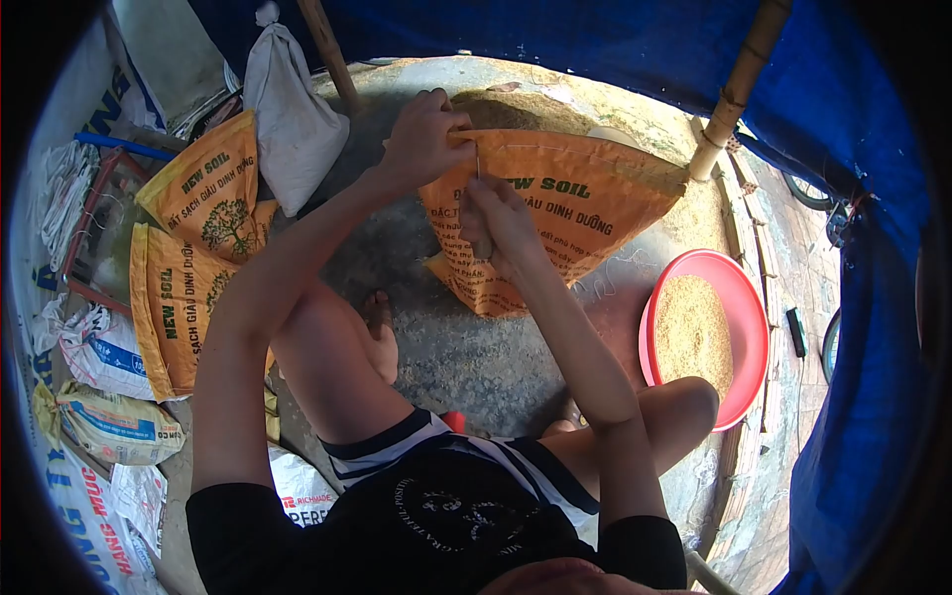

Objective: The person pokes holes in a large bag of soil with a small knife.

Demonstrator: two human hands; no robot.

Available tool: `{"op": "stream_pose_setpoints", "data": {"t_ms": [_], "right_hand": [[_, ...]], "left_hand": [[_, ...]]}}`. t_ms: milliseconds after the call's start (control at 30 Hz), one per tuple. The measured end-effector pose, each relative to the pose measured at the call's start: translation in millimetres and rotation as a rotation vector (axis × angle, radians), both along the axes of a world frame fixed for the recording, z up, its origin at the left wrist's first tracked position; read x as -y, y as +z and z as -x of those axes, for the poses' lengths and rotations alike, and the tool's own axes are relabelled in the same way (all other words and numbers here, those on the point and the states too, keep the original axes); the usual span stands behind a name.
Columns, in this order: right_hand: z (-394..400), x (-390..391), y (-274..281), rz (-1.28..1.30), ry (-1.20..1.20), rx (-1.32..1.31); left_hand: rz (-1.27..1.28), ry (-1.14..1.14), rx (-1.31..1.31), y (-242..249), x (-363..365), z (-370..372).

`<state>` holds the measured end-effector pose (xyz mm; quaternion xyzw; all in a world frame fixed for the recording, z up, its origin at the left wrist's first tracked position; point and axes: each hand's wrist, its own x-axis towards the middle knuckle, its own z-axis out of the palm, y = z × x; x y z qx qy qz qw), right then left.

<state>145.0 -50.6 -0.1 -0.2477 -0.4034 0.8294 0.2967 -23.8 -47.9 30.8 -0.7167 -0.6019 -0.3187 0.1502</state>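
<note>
A full orange sack [595,203] printed "NEW SOIL" stands upright on the floor before me, with pale thread along its top edge. My left hand [428,137] is closed on the sack's top left corner. Just below it, my right hand [499,220] is closed around a thin metal needle [478,164], which points up at the sack's edge. The handle end is hidden in my fingers. Pale loose thread [603,288] shows beside the sack's lower right side.
A pink basin [756,347] of yellowish grain or husks sits at right. More orange sacks [188,297] and a tied white sack [288,119] stand at left, near a red metal frame [89,223]. A bamboo pole [739,89] and blue tarp [853,397] border the right side.
</note>
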Motion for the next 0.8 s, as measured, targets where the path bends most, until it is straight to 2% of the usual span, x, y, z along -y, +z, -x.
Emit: {"op": "stream_pose_setpoints", "data": {"t_ms": [133,200,333,400,433,500,533,600,633,700,733,800], "right_hand": [[-1,-4,1,-0.039,0.025,0.073],[2,-1,4,0.098,-0.050,-0.055],[-2,-11,-1,0.263,0.001,-0.114],[-2,-17,-12,0.702,0.263,-0.631],[-3,-18,-16,0.703,0.264,-0.630],[-2,-16,-20,0.813,0.418,-0.861],[-1,-15,-19,0.813,0.417,-0.859],[1,-12,-19,0.507,0.208,-0.432],[3,-8,-20,0.507,0.208,-0.430],[7,0,-21,-0.244,-0.075,0.150],[6,1,-20,-0.243,-0.071,0.150],[1,1,-18,-0.672,-0.078,0.432]], "left_hand": [[-0.031,-0.025,-0.001,0,-4,0],[-0.029,-0.013,-0.014,-2,-5,0],[-0.071,0.005,-0.043,-3,-7,1],[-0.069,0.012,-0.049,-4,-7,2],[-0.069,0.013,-0.049,-6,-8,3],[-0.086,0.044,-0.059,-7,-10,7],[-0.085,0.044,-0.057,-6,-10,10],[0.008,-0.006,-0.054,-3,-8,16],[0.009,-0.006,-0.052,-1,-8,18],[0.204,-0.043,0.032,2,-6,22],[0.205,-0.039,0.033,3,-5,23],[0.227,-0.069,-0.005,1,-3,25]]}}
